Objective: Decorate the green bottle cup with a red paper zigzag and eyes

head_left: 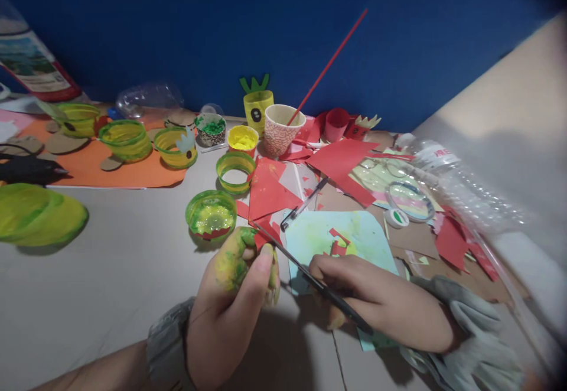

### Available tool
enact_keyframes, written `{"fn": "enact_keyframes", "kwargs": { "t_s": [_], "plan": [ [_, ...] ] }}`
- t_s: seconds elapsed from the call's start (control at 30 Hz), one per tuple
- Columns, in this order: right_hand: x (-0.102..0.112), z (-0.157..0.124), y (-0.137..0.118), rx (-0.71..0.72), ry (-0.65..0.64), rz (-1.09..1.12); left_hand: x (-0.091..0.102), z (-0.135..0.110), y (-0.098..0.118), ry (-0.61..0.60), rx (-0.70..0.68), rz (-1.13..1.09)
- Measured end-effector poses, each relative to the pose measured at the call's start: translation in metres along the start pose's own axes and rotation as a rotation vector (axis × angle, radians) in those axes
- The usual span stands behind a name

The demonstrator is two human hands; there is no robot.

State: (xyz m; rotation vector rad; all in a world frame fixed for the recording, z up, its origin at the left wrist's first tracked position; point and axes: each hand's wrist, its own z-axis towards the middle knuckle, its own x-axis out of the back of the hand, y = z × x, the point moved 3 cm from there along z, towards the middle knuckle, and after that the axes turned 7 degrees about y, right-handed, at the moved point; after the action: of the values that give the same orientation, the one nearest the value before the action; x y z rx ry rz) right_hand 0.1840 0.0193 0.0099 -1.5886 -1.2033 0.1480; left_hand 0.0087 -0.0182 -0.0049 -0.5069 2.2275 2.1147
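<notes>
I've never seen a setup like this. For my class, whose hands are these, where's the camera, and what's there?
There is no machine: these are one person's own hands. The only picture comes from a camera worn on that person's head, looking forward and down. The left hand, smeared with green and yellow paint, holds a piece of red paper. The right hand holds what look like black-handled scissors, seen edge-on, their tips by that paper. On the table stand a patterned cup with a red stick in it and a cup of yellow paint; a pale blue sheet, an orange sheet and a clear plastic bottle lie there too.
</notes>
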Motion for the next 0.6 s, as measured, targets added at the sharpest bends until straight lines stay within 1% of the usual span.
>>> {"fn": "enact_keyframes", "kwargs": {
  "t_s": [0.1, 0.27, 0.37, 0.5, 0.6],
  "plan": [
    [0.0001, 0.0, -0.0007, 0.002, 0.009, 0.014, -0.0008, -0.0007, -0.0029, -0.023, 0.017, 0.018],
    [-0.001, -0.0004, 0.0015, -0.02, 0.003, 0.032, -0.0005, -0.0009, -0.0042, -0.009, 0.004, -0.033],
    [-0.001, -0.0008, 0.0034, -0.019, 0.017, -0.003, 0.0, -0.0004, -0.0041, -0.048, 0.034, 0.01],
    [-0.0001, -0.0014, 0.0042, -0.012, 0.013, -0.034, 0.0017, -0.0005, -0.0026, -0.042, 0.018, 0.022],
    [0.0008, -0.0013, 0.0037, -0.01, 0.003, -0.032, 0.0, -0.0004, -0.002, -0.071, 0.039, 0.028]
  ]
}}
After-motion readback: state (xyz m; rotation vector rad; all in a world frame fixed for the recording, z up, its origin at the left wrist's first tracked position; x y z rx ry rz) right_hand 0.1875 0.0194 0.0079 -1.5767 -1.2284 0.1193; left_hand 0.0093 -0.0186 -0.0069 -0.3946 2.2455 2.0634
